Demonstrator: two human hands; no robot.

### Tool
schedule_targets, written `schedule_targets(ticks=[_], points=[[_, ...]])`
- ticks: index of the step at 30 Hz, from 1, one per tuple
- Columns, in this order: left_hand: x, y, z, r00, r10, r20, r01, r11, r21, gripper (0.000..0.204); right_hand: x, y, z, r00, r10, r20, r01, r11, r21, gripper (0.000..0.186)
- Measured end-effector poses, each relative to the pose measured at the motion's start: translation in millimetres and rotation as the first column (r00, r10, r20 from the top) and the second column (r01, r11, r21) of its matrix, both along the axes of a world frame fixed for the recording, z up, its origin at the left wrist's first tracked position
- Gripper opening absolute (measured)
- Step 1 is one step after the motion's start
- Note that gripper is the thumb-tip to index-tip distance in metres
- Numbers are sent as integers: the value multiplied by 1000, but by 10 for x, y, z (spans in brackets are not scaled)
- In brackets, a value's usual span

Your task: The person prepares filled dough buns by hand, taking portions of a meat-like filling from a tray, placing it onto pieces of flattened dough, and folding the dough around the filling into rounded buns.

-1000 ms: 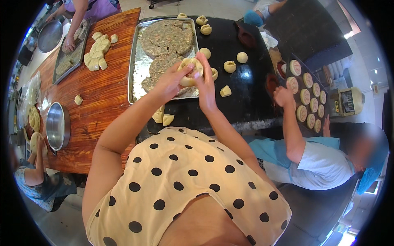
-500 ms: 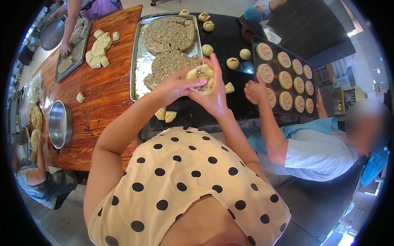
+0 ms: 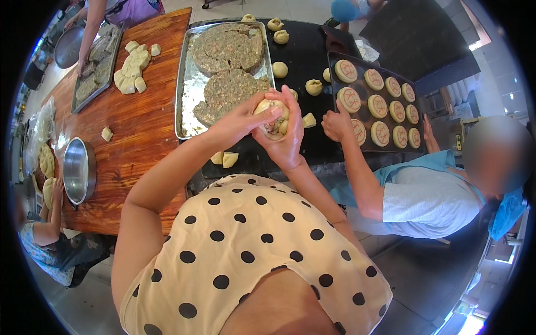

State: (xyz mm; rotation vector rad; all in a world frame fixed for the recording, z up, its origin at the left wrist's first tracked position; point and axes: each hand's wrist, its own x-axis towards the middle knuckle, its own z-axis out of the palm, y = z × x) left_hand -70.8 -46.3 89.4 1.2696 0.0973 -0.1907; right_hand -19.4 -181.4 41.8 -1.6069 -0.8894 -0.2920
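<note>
Looking down in the head view, we find a filled dough (image 3: 268,105) at mid-frame, just above centre, between two bare hands. The left hand (image 3: 245,116) grips it from the left, thumb laid across its top; the right hand (image 3: 288,146) cups it from the right and below, fingers curled round. We note filling showing at the opening. Just left of the hands, upper centre: silver tray (image 3: 188,114) bearing speckled filling slabs (image 3: 228,51). Upper right of them, pale dough balls (image 3: 280,70) on a black tabletop (image 3: 304,53); below the tray, cut dough pieces (image 3: 229,159). Right of frame: we see a co-worker's hand (image 3: 338,124) at a dark tray (image 3: 363,88) of red-marked rounds (image 3: 377,106). Left: steel pan (image 3: 77,170) on a wooden tabletop (image 3: 139,139).
</note>
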Motion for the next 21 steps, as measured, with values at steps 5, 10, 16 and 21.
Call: schedule_targets(ticks=[5,10,16,21], points=[[18,-18,-242,990,83,113,-81,997,-19,45,46,66,16,997,80,-3,-80,997,-5,95],[27,43,-159,991,50,125,-54,998,31,41,52,110,8,995,85,-51,-81,994,68,92],[47,76,-192,990,75,116,-85,993,83,43,95,154,116,992,43,115,-42,999,-5,81],[30,189,-35,999,2,-50,-10,987,-162,43,76,131,108,965,142,-222,-90,970,227,54]])
